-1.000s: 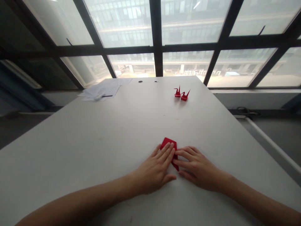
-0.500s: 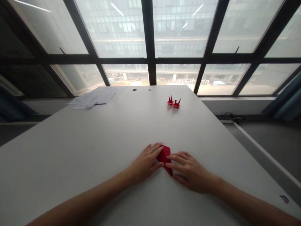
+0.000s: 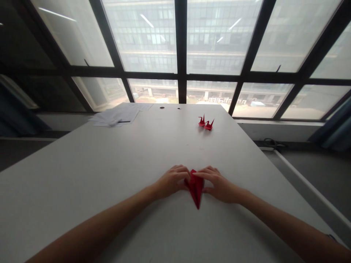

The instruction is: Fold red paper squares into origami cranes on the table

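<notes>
A piece of folded red paper lies on the white table, kite-shaped, with its long point toward me. At its left edge, the fingers of my left hand are closed on the paper, with the fingertips partly hidden behind it. My right hand grips the opposite side, the index finger lying across the top part and the thumb at the right edge. Farther back stand two red paper cranes, a left one and a right one, close together.
The white table reaches toward a wall of dark-framed windows. Loose white papers with a dark pen on them lie at the far left. A round dark hole is in the far tabletop. Cables lie beyond the right edge.
The red paper has been turned so its long point faces me. My fingers have gone from lying flat over it to gripping its two sides. The camera view has shifted slightly.
</notes>
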Available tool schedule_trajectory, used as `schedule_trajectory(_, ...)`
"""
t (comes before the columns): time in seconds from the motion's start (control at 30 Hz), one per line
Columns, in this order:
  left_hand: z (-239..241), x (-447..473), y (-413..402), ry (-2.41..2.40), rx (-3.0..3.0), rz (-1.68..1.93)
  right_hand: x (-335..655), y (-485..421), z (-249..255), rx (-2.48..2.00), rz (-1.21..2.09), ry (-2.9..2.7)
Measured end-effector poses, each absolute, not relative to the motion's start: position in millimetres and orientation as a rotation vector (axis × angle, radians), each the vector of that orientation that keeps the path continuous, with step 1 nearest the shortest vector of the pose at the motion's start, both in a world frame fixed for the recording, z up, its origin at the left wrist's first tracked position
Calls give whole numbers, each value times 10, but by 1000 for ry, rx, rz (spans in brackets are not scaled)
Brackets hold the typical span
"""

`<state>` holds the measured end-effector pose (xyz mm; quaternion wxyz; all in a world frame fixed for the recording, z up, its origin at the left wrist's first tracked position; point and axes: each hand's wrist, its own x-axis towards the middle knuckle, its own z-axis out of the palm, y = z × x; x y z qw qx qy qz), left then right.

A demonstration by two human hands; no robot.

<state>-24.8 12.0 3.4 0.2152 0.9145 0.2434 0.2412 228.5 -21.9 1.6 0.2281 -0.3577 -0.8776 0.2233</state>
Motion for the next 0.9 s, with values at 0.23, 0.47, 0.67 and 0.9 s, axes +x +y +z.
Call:
schedule_trajectory(0.23, 69, -318, 175, 668, 2680, 609, 2296, -29, 56, -982, 507, -2463)
schedule_trajectory(0.47, 96, -342, 168, 672, 2725, 571, 2519, -36, -104, -889, 375, -2447)
schedule_trajectory(0.67, 71, -333, 164, 719, 2700, 556, 2466, -87, -100, -943, 347, -2393)
schedule_trajectory(0.9, 40, -363, 197, 729, 2514, 585, 2517, -23, -123, -856, 376, -2450)
